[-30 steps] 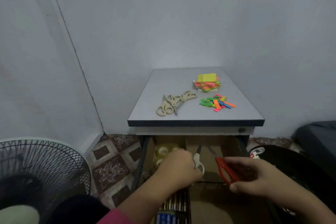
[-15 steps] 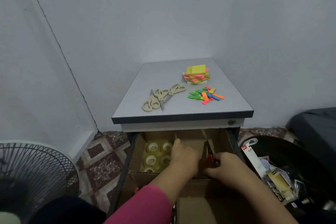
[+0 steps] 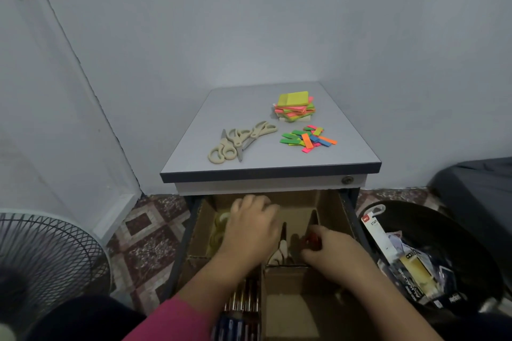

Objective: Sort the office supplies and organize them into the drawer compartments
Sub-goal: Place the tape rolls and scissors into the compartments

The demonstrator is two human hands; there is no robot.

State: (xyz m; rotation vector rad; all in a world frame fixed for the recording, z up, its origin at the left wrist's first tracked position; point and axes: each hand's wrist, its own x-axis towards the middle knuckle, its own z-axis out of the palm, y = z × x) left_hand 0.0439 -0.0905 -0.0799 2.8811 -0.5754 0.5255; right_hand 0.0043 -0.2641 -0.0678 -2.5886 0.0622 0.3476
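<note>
The drawer stands open under the desk, split by cardboard dividers. My left hand reaches over the back left compartment, which holds clear tape rolls; its fingers lie relaxed and hold nothing. White-handled scissors lie in the middle compartment beside that hand. My right hand grips red-handled scissors low in the same compartment. On the desk top lie several beige scissors, a stack of sticky notes and loose coloured page flags.
Metallic cylinders fill a front left compartment. An empty cardboard compartment sits front right. A floor fan stands at the left. A black bin with torn packaging is at the right.
Both hands have gone down into the back of the drawer. The white scissors left my left hand and now lie in the middle compartment. The red scissors have sunk lower.
</note>
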